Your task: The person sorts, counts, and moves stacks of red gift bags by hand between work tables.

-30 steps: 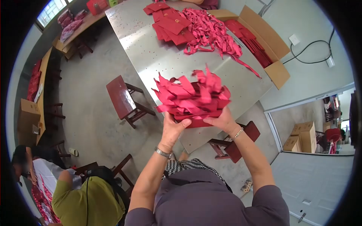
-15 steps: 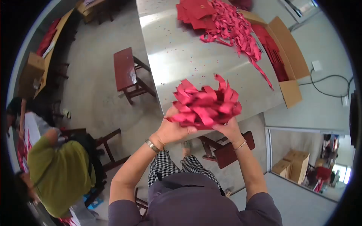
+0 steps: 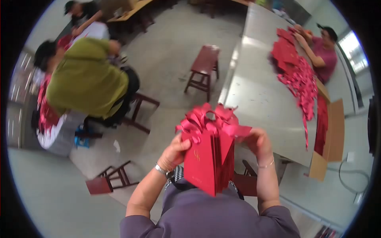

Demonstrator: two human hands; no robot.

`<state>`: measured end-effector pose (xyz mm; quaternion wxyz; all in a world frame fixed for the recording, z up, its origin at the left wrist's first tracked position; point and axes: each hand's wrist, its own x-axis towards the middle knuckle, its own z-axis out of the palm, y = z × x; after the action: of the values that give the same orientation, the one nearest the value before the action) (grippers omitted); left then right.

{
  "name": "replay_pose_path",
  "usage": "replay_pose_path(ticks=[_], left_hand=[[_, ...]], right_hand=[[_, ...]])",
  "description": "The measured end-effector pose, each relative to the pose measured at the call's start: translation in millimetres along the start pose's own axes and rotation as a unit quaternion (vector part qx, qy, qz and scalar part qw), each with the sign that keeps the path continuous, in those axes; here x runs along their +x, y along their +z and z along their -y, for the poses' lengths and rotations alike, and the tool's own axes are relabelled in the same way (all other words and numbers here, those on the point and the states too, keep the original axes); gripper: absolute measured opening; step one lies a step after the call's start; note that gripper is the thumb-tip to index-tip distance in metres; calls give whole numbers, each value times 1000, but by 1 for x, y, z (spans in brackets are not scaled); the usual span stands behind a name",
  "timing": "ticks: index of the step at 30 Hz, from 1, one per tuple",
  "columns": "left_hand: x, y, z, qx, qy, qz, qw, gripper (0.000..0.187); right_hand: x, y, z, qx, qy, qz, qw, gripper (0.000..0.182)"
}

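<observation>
A stack of red cards or bags (image 3: 200,164) with gold print on the front hangs upright before my torso, its pink-red ribbons (image 3: 208,121) bunched on top. My left hand (image 3: 175,150) grips the stack's left edge, thumb on the front face. At the upper right of the stack, my right hand (image 3: 256,143) has its fingers curled beside the ribbon ends; what its fingertips touch is partly hidden. More red pieces (image 3: 285,51) and a heap of loose ribbons (image 3: 303,85) lie on the metal table (image 3: 258,99).
An open cardboard box (image 3: 336,127) with red pieces stands at the table's right edge. A person in purple (image 3: 327,59) works across the table. At left sits a person in green (image 3: 85,81), with another beyond. Wooden stools (image 3: 204,61) stand on the floor.
The view has turned left. The stack has tipped upright and lowered, so its printed face shows. My right hand has shifted from beneath the ribbons to their right side.
</observation>
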<state>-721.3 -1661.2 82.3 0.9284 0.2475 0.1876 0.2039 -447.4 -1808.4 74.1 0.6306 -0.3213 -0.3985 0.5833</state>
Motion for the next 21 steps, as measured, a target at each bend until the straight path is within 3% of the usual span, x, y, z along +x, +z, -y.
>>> replay_pose_path(ticks=[2,4,5,6,7,9,10,13,15,17,18,19,21], left_hand=[[-52,-12,20,-65,-18,-35,997,73],[-95,-16,40,-124,-18,-52,991,75],[-111,-19,51,-138,24,-68,988,80],[-131,-33,60,-146,21,-49,988,83],[-151,-48,62,-152,17,-27,988,86],[-198,-63,42,-70,65,13,995,97],[-222,-66,34,-42,74,22,996,100],[-275,-76,48,-28,148,-16,988,95],[-310,-72,75,-127,202,-58,969,78],[-340,-54,88,-224,267,-147,926,62],[-351,-57,94,-253,300,-156,906,62],[-360,-58,101,-282,330,-168,885,63],[-383,-61,96,-282,373,-207,860,66]], right_hand=[[46,23,-9,-47,-25,-75,996,70],[90,100,-8,-124,-14,26,992,76],[98,128,-7,-93,89,205,970,80],[109,158,-13,-150,156,360,908,78],[126,185,-26,-196,85,493,844,75],[138,231,-45,-85,160,577,796,68],[140,259,-56,-26,224,599,769,81],[138,324,-84,-5,236,657,716,54],[128,373,-102,-64,256,690,674,51],[115,406,-143,-43,335,691,639,52],[110,422,-156,-27,377,681,627,53],[103,433,-171,57,421,649,631,54],[99,460,-187,79,410,552,722,56]])
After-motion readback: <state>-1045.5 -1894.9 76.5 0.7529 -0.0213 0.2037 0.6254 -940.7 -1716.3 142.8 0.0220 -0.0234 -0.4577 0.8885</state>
